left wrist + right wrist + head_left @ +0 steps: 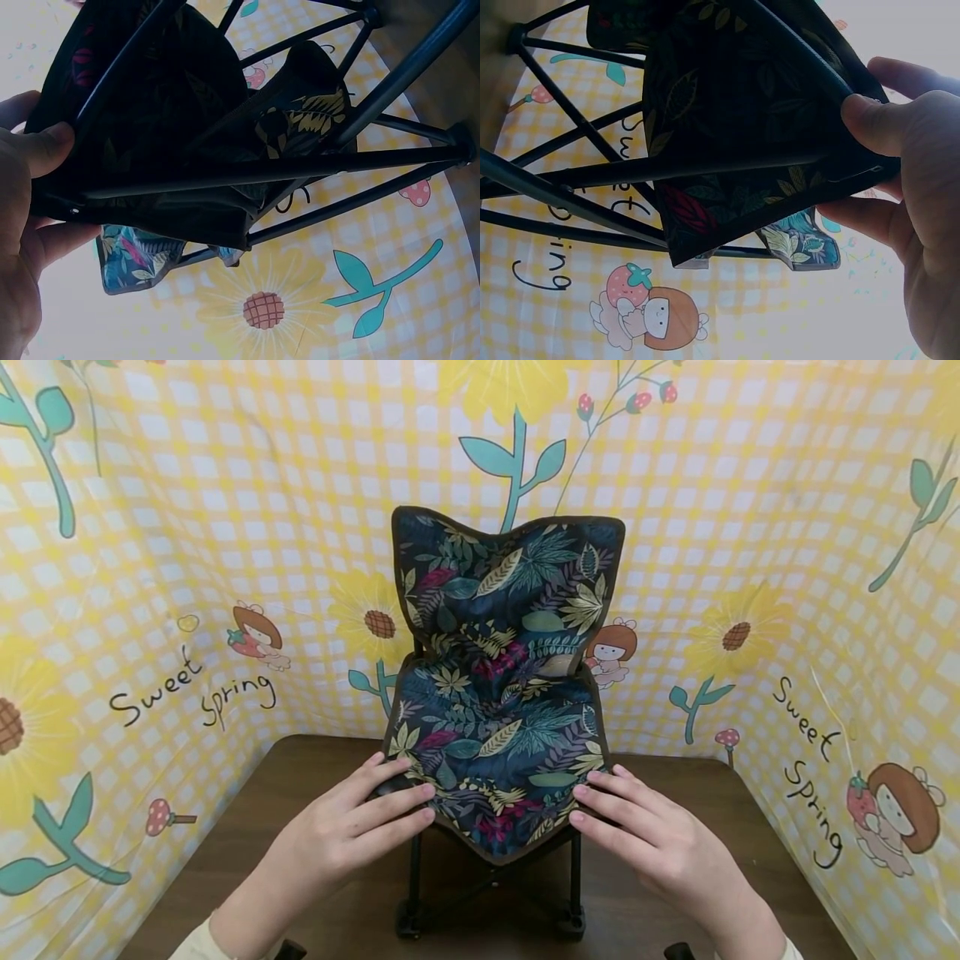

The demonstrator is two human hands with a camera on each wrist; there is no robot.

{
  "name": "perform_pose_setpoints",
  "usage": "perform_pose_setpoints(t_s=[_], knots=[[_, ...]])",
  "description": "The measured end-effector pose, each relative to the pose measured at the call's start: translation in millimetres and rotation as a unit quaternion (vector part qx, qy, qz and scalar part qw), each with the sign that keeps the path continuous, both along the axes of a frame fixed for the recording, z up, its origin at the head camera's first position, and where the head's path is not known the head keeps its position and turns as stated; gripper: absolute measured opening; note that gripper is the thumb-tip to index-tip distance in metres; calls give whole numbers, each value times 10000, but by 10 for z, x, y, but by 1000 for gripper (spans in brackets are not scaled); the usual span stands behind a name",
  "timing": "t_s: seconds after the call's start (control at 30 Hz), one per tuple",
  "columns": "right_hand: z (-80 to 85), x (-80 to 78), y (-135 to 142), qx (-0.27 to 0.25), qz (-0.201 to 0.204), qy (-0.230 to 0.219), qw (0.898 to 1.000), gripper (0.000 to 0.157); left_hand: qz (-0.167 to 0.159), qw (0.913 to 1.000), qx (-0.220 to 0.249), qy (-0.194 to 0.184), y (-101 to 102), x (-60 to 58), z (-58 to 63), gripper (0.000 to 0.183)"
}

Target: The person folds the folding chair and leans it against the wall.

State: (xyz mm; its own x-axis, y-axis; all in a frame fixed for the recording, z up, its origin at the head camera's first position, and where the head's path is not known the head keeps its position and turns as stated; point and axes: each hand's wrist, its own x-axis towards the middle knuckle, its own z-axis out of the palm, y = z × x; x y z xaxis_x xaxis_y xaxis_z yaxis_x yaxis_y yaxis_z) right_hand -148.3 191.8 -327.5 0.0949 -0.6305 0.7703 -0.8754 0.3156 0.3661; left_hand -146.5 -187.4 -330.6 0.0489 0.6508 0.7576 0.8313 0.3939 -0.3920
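Note:
A folding chair (498, 768) with dark, leaf-patterned fabric stands unfolded, its backrest (502, 577) upright at the far side. My left hand (337, 827) grips the seat's front left corner, fingers spread over the fabric. On the front right corner, my right hand (660, 827) holds the seat the same way. In the left wrist view, the left thumb (56, 142) lies under the seat at the black tube frame (300, 169). The right wrist view has the right thumb (866, 116) against the tube beneath that side. Crossed legs show below the seat.
Under the chair is a dark brown wooden tabletop (315, 777). A yellow checked cloth (315, 468) with sunflowers and cartoon figures hangs around its back and sides. Two small black pieces (289, 950) poke in at the bottom edge of the head view.

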Motion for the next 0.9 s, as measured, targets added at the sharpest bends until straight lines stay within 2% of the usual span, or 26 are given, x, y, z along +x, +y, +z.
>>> perform_pose_setpoints(t_s=[0.9], knots=[[53,13,-53,-42,-92,-39,9999,29,-72,9998,149,148,40,-30,54,30]])
